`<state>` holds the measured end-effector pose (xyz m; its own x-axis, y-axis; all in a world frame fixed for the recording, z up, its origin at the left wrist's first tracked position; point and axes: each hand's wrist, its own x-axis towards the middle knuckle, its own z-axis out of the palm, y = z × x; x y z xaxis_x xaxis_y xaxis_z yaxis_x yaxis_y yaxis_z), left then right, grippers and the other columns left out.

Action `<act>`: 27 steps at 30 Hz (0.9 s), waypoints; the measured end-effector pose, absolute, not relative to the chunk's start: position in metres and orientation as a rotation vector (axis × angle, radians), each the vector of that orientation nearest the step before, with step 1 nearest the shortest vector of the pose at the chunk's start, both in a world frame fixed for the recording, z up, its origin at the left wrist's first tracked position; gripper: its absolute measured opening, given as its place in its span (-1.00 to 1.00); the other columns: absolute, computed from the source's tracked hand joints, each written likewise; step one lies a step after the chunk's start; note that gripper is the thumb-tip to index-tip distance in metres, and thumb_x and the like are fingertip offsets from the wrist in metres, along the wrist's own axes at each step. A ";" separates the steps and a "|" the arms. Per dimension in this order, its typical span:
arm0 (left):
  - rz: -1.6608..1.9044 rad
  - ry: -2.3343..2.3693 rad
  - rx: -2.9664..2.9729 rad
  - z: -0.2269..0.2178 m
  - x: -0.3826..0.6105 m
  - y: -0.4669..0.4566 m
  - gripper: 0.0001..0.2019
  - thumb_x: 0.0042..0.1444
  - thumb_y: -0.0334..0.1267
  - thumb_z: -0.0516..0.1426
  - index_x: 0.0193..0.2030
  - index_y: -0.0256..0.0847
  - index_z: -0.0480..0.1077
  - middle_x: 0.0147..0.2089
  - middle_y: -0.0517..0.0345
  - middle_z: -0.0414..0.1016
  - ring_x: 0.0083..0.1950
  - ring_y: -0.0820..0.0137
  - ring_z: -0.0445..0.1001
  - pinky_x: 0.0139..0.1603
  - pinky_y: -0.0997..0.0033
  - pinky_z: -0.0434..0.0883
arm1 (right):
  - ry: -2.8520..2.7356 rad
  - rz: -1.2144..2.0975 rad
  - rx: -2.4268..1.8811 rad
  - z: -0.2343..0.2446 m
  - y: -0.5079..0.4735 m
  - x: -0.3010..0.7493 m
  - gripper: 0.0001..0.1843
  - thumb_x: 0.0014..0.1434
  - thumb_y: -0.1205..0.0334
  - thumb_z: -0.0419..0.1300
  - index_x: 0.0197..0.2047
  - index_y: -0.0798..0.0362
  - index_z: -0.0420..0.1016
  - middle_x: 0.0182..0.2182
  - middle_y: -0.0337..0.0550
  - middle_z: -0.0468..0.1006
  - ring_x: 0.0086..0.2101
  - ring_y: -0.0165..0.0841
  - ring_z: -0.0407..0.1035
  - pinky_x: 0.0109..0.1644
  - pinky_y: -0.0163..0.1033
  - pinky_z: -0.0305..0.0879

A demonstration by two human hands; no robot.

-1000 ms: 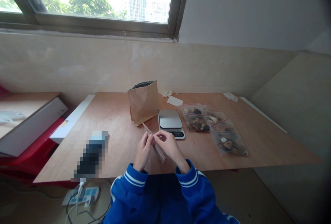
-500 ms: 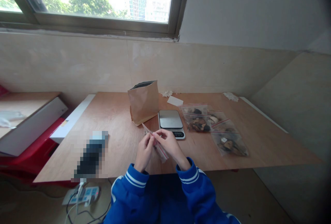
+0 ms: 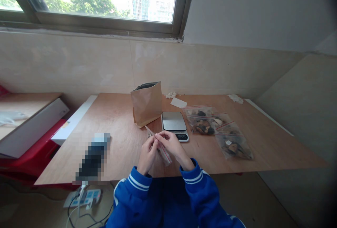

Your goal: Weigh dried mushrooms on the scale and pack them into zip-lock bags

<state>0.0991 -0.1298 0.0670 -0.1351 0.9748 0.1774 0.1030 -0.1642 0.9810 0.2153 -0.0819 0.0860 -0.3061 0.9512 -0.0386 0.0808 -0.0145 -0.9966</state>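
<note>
Left fingers (image 3: 151, 144): they pinch the clear plastic bag (image 3: 165, 155) by its red-lined edge, I think to make this thin edge firm.
Right fingers (image 3: 163, 136): they grip the same edge, close to the left ones; the exact contact I cannot tell.
Plastic bag: it is between my hands, slanting, over the near part of the desk (image 3: 123, 161).
Scale (image 3: 173, 121): it lies flat just beyond my right fingers, probably for easy reach.
Paper bag (image 3: 147, 105): it stands open beside the scale, perhaps because its wide base supports it.
Filled bags (image 3: 202, 127): they lie overlapping at right, maybe leaving me space.
</note>
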 end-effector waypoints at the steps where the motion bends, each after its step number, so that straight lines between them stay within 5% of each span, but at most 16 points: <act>1: 1.401 1.300 1.333 0.067 0.099 -0.130 -0.67 0.23 -0.03 0.03 -0.35 -0.24 0.41 -0.35 0.12 0.44 -0.28 0.33 0.38 -0.21 0.36 0.30 | -1.482 1.438 -1.128 0.086 -0.082 0.216 -0.60 0.06 -0.12 0.26 -0.37 0.11 0.52 -0.51 -0.18 0.55 -0.46 -0.37 0.42 -0.39 -0.31 0.33; 10: 1.401 1.290 1.315 0.068 0.100 -0.130 -0.66 0.23 -0.03 0.03 -0.47 -0.22 0.27 -0.45 0.21 0.29 -0.36 0.39 0.29 -0.26 0.40 0.27 | -1.425 1.532 -1.101 0.084 -0.082 0.220 -0.60 0.05 -0.12 0.27 -0.36 0.10 0.55 -0.51 -0.19 0.56 -0.48 -0.40 0.42 -0.43 -0.35 0.33; 17: 1.410 1.353 1.296 0.070 0.101 -0.130 -0.60 0.22 0.03 0.01 -0.52 -0.20 0.22 -0.49 0.22 0.24 -0.38 0.40 0.27 -0.29 0.41 0.25 | -1.587 1.451 -1.163 0.090 -0.080 0.224 -0.75 0.09 0.06 0.24 -0.38 0.09 0.56 -0.50 -0.17 0.59 -0.49 -0.36 0.45 -0.45 -0.32 0.38; 27: 1.347 1.397 1.196 0.067 0.098 -0.120 -0.62 0.20 0.04 0.02 -0.43 -0.24 0.36 -0.44 0.15 0.39 -0.34 0.36 0.35 -0.29 0.40 0.29 | -1.841 1.057 -1.262 0.106 -0.090 0.220 -0.86 0.10 0.18 0.17 -0.44 0.04 0.44 -0.51 -0.22 0.56 -0.46 -0.36 0.43 -0.35 -0.31 0.29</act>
